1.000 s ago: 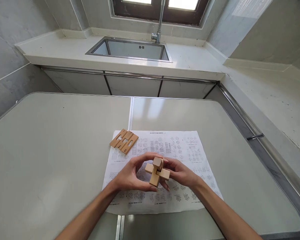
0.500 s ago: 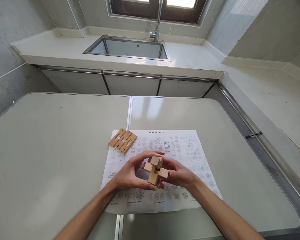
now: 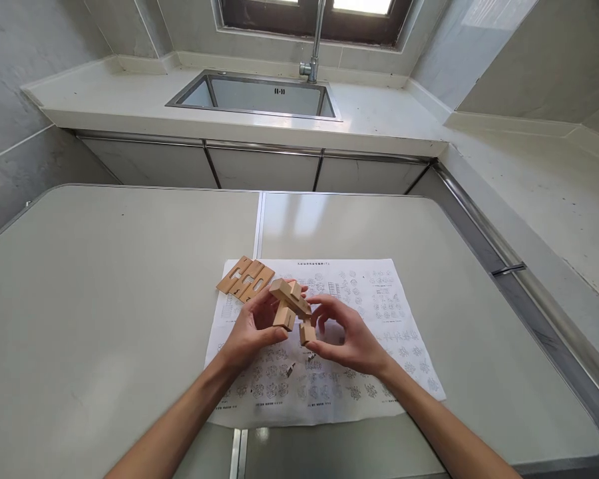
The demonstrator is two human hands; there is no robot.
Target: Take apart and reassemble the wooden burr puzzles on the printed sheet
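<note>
A wooden burr puzzle (image 3: 290, 301) of interlocking notched bars is held over the printed sheet (image 3: 359, 372). Around its left side my left hand (image 3: 252, 327) is closed, thumb along the lower bar and fingers partly hidden behind the wood. My right hand (image 3: 347, 336) pinches a short lower bar at the puzzle's right, thumb beneath and fingertips above. That bar still touches the rest of the puzzle; whether it is loose I cannot tell. Several flat numbered wooden pieces with slots (image 3: 245, 278) lie side by side at the sheet's upper left corner.
The sheet, covered in small line diagrams, lies on a pale folding table (image 3: 130, 279) with a seam down its middle. Beyond stands a counter (image 3: 379, 126) with a sink (image 3: 259, 116) and a tap (image 3: 309, 69). Another counter (image 3: 544, 173) runs along the right.
The puzzle has moved up and left and is turned, with its bars in a different arrangement. My right hand has drawn back to its right side, gripping the lower bar.
</note>
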